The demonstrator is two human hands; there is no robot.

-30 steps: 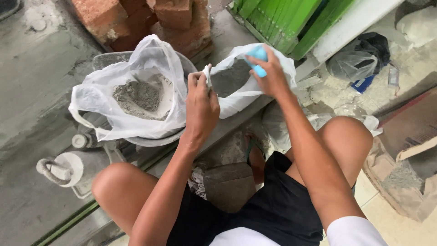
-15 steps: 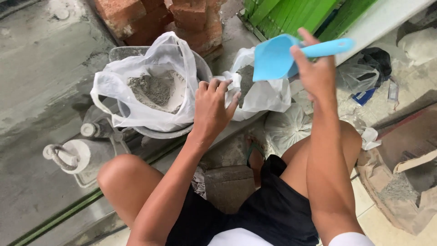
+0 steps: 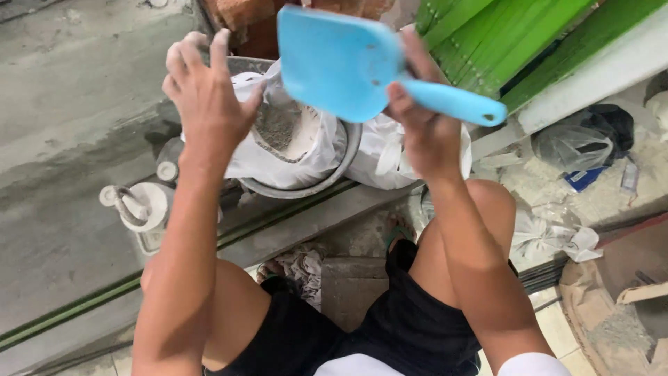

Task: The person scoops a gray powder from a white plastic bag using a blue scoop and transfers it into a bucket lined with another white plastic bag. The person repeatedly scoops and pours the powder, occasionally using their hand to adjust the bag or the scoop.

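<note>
Bricks (image 3: 243, 21) wall the bag (image 3: 306, 143) behind; green panel (image 3: 501, 42) rightward — open above.

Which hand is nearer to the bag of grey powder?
Left. The left hand touches the rim of the white bag; the right hand holds the blue scoop raised above it.

Bags and wrappers around us, mostly plastic, none with a screen or sign.

We see a white plastic bag (image 3: 306, 150) at upper centre, open and lining a metal bowl (image 3: 348, 150), with grey powder inside; a second white bag (image 3: 383, 157) sits just right of it, touching the bowl. At the right edge we find a clear crumpled bag (image 3: 567, 146) against a black bag (image 3: 616, 122), with a small blue packet (image 3: 583, 179) just below them. Lower right we see a brown paper sack (image 3: 598, 306), torn open, grey powder showing inside.
</note>
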